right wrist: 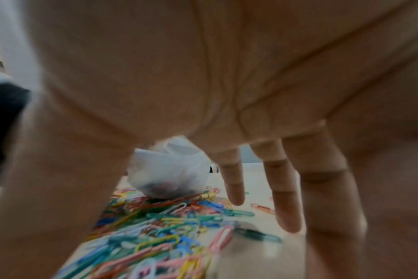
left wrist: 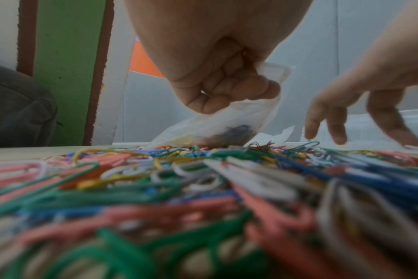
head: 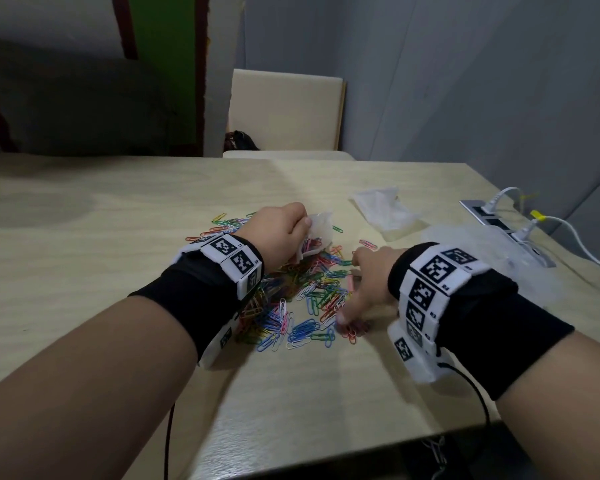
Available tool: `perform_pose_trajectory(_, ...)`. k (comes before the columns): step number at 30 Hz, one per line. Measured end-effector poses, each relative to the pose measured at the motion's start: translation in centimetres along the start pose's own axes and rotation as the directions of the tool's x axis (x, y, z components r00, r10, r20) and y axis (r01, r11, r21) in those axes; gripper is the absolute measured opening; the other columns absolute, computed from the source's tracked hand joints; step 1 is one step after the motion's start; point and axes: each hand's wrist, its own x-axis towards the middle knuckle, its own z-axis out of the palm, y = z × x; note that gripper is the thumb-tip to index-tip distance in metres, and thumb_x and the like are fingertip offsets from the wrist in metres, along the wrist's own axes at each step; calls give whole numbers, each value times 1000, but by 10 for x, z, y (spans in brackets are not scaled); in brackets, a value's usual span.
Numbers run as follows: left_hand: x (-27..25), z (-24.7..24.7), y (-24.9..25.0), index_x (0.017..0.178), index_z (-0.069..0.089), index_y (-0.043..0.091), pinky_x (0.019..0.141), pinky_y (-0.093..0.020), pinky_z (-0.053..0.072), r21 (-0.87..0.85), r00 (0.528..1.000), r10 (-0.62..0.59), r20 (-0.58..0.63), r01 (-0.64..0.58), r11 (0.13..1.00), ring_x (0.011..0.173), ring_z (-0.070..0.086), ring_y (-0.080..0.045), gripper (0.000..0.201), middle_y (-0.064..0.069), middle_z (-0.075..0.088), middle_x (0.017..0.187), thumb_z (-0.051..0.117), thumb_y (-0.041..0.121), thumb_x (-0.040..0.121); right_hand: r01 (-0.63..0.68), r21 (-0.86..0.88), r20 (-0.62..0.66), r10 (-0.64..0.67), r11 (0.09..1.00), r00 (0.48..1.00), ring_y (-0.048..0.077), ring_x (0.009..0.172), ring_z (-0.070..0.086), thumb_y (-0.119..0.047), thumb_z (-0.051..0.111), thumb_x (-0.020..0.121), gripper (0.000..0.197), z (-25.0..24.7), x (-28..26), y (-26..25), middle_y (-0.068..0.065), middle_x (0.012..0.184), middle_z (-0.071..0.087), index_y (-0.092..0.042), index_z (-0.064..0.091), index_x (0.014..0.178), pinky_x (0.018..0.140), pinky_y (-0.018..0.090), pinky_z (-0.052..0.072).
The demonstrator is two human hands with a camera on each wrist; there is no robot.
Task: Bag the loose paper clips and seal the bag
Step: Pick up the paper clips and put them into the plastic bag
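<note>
Smooth coloured-coated paper clips (head: 302, 306), a thin translucent plastic bag (head: 317, 233), matt pale wood-grain table (head: 118, 216).

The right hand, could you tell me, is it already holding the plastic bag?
No, the right hand reaches with spread fingers over the paper clips, while the left hand grips the bag.

right hand (right wrist: 227, 94) motion-blurred, bag (left wrist: 215, 128) contents indistinct, nearest paper clips (left wrist: 155, 217) blurred
</note>
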Motion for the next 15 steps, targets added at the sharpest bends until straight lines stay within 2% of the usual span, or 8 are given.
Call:
perform_pose_trajectory(2, 0, 0, -1, 91, 52, 10, 61, -30, 39, -28, 1000, 3, 8, -3, 1000, 69, 55, -27, 27, -6, 61, 68, 35, 30, 98, 6, -2, 77, -6, 1000, 997, 25, 101, 61, -60, 84, 51, 107, 5, -4, -1, 3, 118, 60, -20, 33, 137, 91, 39, 51)
perform_pose_trajectory(4, 0, 0, -2, 90, 51, 10, 65, -33, 46, -40, 1000, 8, 11, -8, 999, 71, 57, -28, 27, -9, 65, 72, 35, 30, 98, 10, 7, 64, -11, 1000, 998, 25, 96, 62, -50, 87, 52, 102, 11, -5, -6, 3, 112, 60, -19, 34, 133, 87, 39, 53)
perform_pose_trajectory(8, 0, 1, -1, 92, 53, 9, 65, -34, 45, -37, 1000, 9, -1, -9, 999, 73, 57, -29, 27, -11, 66, 76, 36, 30, 98, 44, -7, -70, -44, 999, 997, 29, 111, 59, -45, 83, 65, 101, 16, 1, -20, 11, 128, 54, -15, 27, 143, 92, 37, 51)
perform_pose_trajectory(11, -1, 1, -1, 93, 53, 9, 64, -33, 43, -34, 1000, 10, 0, -10, 999, 73, 58, -29, 27, -13, 65, 77, 36, 30, 98, 108, 42, -114, -103, 993, 988, 30, 116, 56, -42, 76, 75, 82, 15, 8, -23, 13, 132, 52, -16, 35, 141, 95, 37, 50)
perform_pose_trajectory(15, -1, 0, 0, 93, 52, 8, 62, -31, 40, -28, 1000, 10, 3, -10, 1000, 73, 57, -29, 28, -13, 65, 77, 36, 30, 98, 144, 64, -178, -131, 987, 975, 29, 112, 58, -34, 69, 85, 53, 15, 12, -25, 11, 126, 57, -14, 50, 130, 93, 34, 51)
